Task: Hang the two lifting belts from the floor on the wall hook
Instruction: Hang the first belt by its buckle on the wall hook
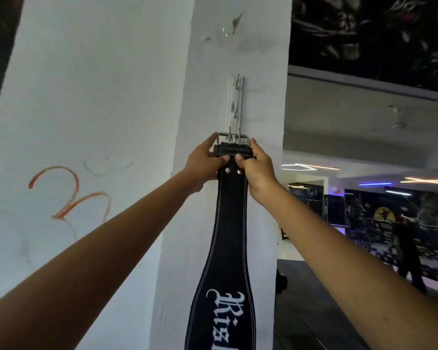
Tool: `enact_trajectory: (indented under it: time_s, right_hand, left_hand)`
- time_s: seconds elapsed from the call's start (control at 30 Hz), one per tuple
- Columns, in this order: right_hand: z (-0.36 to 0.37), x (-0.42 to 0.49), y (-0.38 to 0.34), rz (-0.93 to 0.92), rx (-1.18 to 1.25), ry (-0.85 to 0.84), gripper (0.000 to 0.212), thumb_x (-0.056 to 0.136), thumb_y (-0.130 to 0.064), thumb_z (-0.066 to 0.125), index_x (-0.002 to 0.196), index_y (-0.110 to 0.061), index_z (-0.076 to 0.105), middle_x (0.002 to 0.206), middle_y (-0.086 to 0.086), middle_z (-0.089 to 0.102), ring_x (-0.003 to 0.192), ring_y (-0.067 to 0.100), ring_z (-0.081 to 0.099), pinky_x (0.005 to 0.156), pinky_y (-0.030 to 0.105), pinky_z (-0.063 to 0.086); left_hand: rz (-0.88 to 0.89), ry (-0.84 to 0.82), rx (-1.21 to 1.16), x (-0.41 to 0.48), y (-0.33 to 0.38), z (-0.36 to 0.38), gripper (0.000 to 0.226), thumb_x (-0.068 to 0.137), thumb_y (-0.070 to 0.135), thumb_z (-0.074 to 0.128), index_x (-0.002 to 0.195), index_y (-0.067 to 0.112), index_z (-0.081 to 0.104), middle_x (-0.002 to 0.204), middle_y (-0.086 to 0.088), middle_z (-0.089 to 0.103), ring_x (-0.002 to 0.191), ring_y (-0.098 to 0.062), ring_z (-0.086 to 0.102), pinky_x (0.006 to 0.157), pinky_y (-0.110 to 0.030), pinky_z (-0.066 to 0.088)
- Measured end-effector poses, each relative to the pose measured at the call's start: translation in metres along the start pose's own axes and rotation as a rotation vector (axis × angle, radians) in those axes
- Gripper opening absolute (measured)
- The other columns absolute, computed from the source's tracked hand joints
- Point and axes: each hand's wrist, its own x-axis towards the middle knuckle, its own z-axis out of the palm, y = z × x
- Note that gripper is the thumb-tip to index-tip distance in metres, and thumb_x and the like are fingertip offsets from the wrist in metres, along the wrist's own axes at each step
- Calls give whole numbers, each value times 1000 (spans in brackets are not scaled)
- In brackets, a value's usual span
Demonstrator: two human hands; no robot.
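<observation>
Against the narrow face of a white pillar (228, 59), a black lifting belt (229, 248) is hanging straight down, its widening body running out of the bottom of the view with white lettering showing on it. Both arms are reaching up to its top end: the left hand (204, 161) is closing its fingers around the left edge just under the metal buckle (232, 138), and the right hand (257, 168) is pinching the right edge, thumb pressing on the stitched keeper loop. The buckle's two prongs are pointing upward, sitting at the lower tip of the white wall hook rack (235, 102); whether the buckle is resting on a hook I cannot tell. A second belt is not in view. The pillar's left edge is meeting a wider white wall (86, 109) marked with orange scribbles. To the right of the pillar's edge, the room is opening out into a dim gym floor (313, 311), where a person (407, 251) is standing well apart.
</observation>
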Motion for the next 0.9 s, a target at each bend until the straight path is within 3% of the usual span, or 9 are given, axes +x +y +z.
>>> enact_trajectory:
  time_s: [0.17,0.27,0.43,0.47,0.53,0.6,0.7,0.8,0.9]
  right_hand:
    - [-5,-2,9,35,-22,-11,66,89,-1,56,147,-26,37,139,3,58,120,23,59,104,42,49]
    - [-9,-15,17,15,-95,-35,63,88,-7,57,145,-29,41,136,2,61,118,20,61,102,40,51]
    - [-18,-50,14,-128,-340,82,56,91,-16,62,144,-21,43,135,7,56,118,18,55,93,23,42]
    - [-20,-60,16,-166,-392,114,49,90,-18,64,137,-17,51,128,10,58,110,17,55,88,21,42]
    - [-26,-83,24,-236,-413,170,30,88,-17,67,117,-9,63,112,11,64,91,13,56,74,17,45]
    - [-31,-108,38,-256,-365,175,12,87,-14,67,97,-6,68,87,6,68,73,12,58,69,25,53]
    - [-38,-155,64,-184,-316,102,6,86,-13,67,86,-7,69,64,-12,59,60,1,59,61,27,53]
    - [-49,-209,99,-57,-268,10,5,86,-10,68,82,-11,69,64,-16,61,59,-8,61,59,9,48]
    - [-64,-267,146,157,-223,-81,14,87,-11,67,79,-22,66,70,-9,67,69,11,68,68,33,61]
  left_hand:
    - [-57,1,-50,-7,-9,4,72,92,3,59,151,31,28,104,-10,64,84,-17,67,55,-21,58]
    - [-33,38,-29,-25,-19,8,64,94,8,58,149,31,33,97,-5,60,91,-21,64,66,-26,59]
    - [-34,253,203,-57,-35,16,62,86,27,70,142,22,43,117,-9,58,104,-26,62,85,-41,58]
    - [-9,304,256,-68,-37,19,57,85,31,70,136,19,47,113,-7,60,98,-22,64,84,-38,58]
    - [62,372,333,-95,-41,26,40,88,30,67,123,16,56,99,-3,64,80,-8,61,72,-16,53]
    - [75,350,344,-125,-45,36,23,90,24,65,110,14,62,82,3,65,69,-3,58,62,-10,48]
    - [-41,251,277,-173,-64,53,14,90,19,63,101,10,65,78,-8,70,68,-21,67,62,-35,55]
    - [-199,192,310,-222,-93,70,12,89,16,62,96,8,69,79,-11,74,67,-20,69,63,-34,57]
    - [-375,187,354,-278,-125,84,13,88,15,60,91,9,72,76,-7,73,69,-21,70,63,-34,56]
